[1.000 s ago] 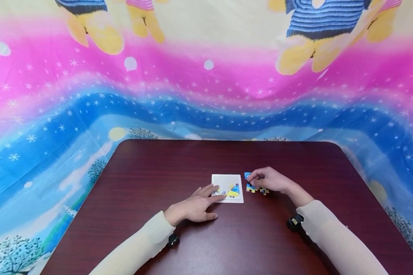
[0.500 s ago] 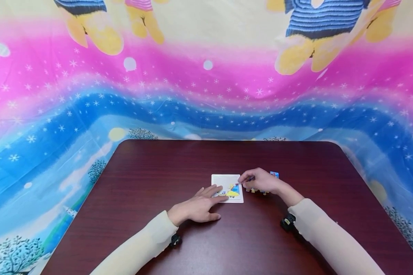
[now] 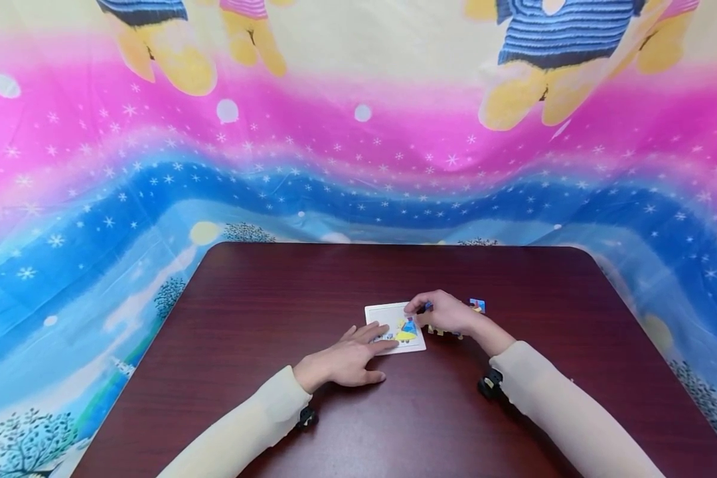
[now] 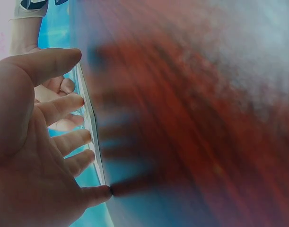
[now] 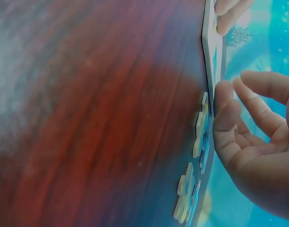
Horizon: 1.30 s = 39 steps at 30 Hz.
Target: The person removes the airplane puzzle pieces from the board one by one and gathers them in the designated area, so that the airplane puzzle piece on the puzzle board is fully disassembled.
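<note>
A white puzzle tray (image 3: 375, 309) lies slightly turned on the table, with several fitted pieces showing a yellow and blue picture (image 3: 407, 331). The left hand (image 3: 348, 357) rests spread on its lower left part, fingers stretched over it. At the tray's upper right corner, the right hand (image 3: 445, 313) has thumb and index finger brought together. A bit of blue puzzle piece (image 3: 428, 306) shows among these fingers; most of it is hidden. Loose puzzle pieces (image 5: 184, 194) lie beneath and beside the right hand, seen edge-on in the right wrist view.
Another loose puzzle piece (image 3: 477, 305) lies right of the right hand. The dark red wooden table (image 3: 287, 285) reaches back to a patterned cloth backdrop (image 3: 358, 179). Both wrists wear small black cameras.
The right hand has moved left from the loose pieces to the tray's right side, uncovering a piece behind it. The tray has turned slightly. The left hand has shifted slightly right.
</note>
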Motion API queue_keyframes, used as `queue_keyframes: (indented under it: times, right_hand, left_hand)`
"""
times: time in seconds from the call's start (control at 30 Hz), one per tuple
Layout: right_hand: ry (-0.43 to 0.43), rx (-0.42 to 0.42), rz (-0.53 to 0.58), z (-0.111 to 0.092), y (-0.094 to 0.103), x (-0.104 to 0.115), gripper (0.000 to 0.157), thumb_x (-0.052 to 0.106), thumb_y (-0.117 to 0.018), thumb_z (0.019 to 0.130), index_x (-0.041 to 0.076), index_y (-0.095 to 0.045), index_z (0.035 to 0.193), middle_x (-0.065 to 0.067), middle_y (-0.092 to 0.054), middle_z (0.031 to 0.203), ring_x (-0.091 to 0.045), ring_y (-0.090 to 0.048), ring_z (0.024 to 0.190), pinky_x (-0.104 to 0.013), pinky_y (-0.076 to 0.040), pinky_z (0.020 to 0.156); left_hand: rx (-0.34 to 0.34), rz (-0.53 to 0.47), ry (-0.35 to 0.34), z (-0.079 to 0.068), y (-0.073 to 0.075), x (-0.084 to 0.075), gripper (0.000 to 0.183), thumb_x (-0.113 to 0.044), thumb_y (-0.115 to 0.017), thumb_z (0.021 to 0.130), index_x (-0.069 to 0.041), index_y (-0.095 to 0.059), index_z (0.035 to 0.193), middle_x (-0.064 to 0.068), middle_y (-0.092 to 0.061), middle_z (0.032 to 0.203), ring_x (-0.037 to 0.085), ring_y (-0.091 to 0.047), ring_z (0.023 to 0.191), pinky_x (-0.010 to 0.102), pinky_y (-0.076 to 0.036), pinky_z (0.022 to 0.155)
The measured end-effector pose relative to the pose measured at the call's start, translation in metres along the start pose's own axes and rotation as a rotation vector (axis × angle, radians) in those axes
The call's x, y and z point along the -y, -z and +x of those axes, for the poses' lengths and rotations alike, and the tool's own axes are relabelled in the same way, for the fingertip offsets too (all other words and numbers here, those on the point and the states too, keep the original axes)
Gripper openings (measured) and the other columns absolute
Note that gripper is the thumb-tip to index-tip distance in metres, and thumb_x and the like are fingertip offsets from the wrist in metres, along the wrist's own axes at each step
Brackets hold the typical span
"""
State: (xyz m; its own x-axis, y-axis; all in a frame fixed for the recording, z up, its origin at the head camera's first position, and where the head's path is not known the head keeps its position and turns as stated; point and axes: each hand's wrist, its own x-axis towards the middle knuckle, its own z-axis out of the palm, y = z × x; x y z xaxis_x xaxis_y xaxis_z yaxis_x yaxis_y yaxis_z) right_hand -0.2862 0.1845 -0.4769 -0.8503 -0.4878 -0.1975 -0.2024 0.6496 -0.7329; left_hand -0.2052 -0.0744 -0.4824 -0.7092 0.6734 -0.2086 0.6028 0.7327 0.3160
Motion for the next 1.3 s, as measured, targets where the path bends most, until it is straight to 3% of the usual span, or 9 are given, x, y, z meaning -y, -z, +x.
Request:
queue_keyframes:
  times: [0.57, 0.93, 1.3]
  right_hand:
    - [0.018, 0.037, 0.004, 0.0039, -0.0063, -0.0008, 0.02, 0.011, -0.065, 0.094, 0.013, -0.073, 0.112, -0.005, -0.071, 0.107, -0.017, -0.059, 0.084, -0.031, -0.05, 0.064]
    - [-0.01, 0.051, 0.033, 0.0035, -0.0066, 0.0026, 0.019, 0.011, -0.064, 0.094, 0.013, -0.072, 0.111, -0.005, -0.07, 0.102, -0.02, -0.057, 0.069, -0.031, -0.049, 0.056]
    - [0.0, 0.061, 0.033, 0.0037, -0.0054, 0.0022, 0.018, 0.009, -0.064, 0.094, 0.013, -0.073, 0.109, -0.006, -0.07, 0.103, -0.019, -0.059, 0.077, -0.031, -0.05, 0.06]
  left_hand:
    - [0.017, 0.016, 0.004, 0.0025, 0.0009, -0.003, 0.063, -0.044, -0.061, 0.097, -0.038, -0.035, 0.154, 0.001, -0.021, 0.167, 0.025, -0.017, 0.156, 0.057, -0.02, 0.123]
    - [0.018, 0.061, 0.003, 0.0039, 0.003, -0.0056, 0.065, -0.046, -0.061, 0.096, -0.04, -0.033, 0.155, 0.005, -0.022, 0.166, 0.029, -0.019, 0.155, 0.058, -0.023, 0.122]
    - [0.022, 0.084, 0.014, 0.0046, 0.0013, -0.0064, 0.065, -0.047, -0.061, 0.096, -0.042, -0.033, 0.154, 0.004, -0.023, 0.166, 0.028, -0.02, 0.155, 0.056, -0.025, 0.122]
